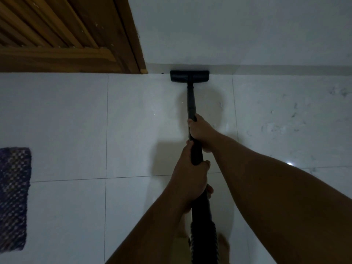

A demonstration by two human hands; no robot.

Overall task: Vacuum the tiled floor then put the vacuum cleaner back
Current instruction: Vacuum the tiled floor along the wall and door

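Both hands' grip holds wand, floor head ahead.

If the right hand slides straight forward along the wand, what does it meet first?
The right hand would probably meet the floor head, which sits against the wall; bare wand lies between.

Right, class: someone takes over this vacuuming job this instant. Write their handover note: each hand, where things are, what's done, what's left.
Left hand: grips the vacuum wand lower down, near the hose.
Right hand: grips the wand further up.
Floor head: flat on the tiled floor, against the wall base, right of the wooden door.
Done: cannot tell how much.
Left: specks on the tiles at right, around the mat, then put the vacuum back.
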